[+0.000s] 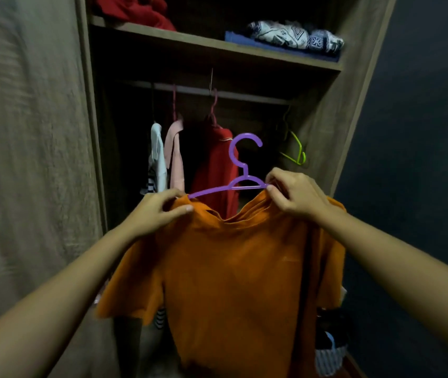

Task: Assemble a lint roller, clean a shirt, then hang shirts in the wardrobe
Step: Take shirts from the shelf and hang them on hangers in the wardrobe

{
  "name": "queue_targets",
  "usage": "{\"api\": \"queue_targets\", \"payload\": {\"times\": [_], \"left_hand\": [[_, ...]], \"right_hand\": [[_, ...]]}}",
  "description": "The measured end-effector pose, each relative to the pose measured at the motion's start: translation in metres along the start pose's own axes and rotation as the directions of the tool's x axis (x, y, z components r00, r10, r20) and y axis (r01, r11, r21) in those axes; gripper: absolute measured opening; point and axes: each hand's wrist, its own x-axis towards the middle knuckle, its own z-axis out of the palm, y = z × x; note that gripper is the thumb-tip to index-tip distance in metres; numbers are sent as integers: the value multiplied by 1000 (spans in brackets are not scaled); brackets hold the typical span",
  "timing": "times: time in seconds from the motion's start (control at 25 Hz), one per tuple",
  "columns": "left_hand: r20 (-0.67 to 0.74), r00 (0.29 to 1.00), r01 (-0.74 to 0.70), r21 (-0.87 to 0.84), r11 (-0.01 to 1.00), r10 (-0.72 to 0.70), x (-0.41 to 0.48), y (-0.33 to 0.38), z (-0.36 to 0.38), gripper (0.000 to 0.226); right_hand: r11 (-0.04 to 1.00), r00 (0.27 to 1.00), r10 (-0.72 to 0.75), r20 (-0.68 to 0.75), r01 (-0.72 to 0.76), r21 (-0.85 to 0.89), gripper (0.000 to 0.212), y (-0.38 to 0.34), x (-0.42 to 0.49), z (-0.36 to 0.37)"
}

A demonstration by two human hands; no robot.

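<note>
Both forearms are reaching forward and upward, holding the orange shirt (233, 268) up in front of the open wardrobe (92, 132). The left hand (160, 211) is pinching the shirt's shoulder by the neckline, its grip clamped on the fabric. The right hand (293, 195) is curling its grip around the purple hanger (240, 170), clamping its right arm together with the neckline. The hanger is sitting tilted, hook upward, its left arm tucked inside the collar. Beyond, a red shirt (214, 165) and a green hanger (296, 151) are hanging from the rail (244, 96), leaving a gap between them.
</note>
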Motion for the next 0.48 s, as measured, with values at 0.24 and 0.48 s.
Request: {"api": "queue_targets", "payload": {"times": [0.24,0.48], "left_hand": [[-450,893,269,528,805,-3,2,27,2,25],[-152,984,-51,245,968,91,1,27,-33,38]], "right_hand": [[996,993,-77,-88,81,44,34,-28,6,18],[990,996,-24,-84,35,136,38,-25,3,21]]}}
